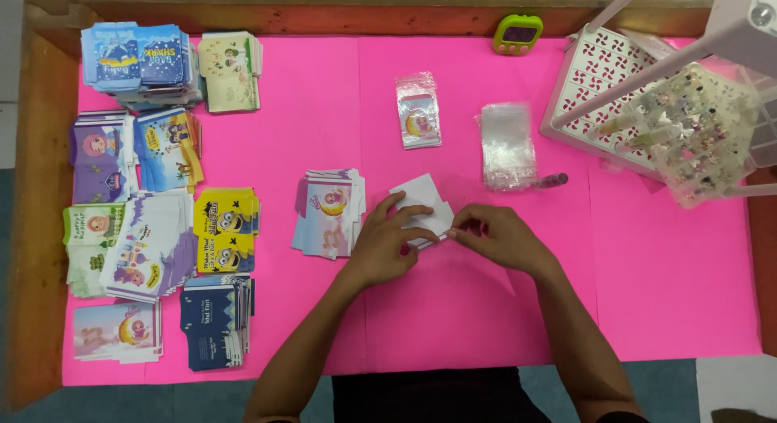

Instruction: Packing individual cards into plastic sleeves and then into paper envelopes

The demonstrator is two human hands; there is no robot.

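My left hand (387, 241) and my right hand (495, 235) meet at the middle of the pink table cover (664, 269), both pinching a small white card envelope (422, 200) that lies white side up. The left fingers press on its lower left part; the right fingertips grip its right edge. Just left of my left hand lies a small stack of printed envelopes (328, 212) with a cartoon figure on a moon. Beyond the hands lie a pile of clear plastic sleeves (507, 144) and a finished sleeved packet (418, 110).
Several stacks of colourful printed envelopes (154, 204) fill the left side. A white perforated basket (595, 83) and a clear tray of small trinkets (700, 136) stand at the right. A green timer (518, 33) sits at the back. A wooden rim (40, 188) frames the table.
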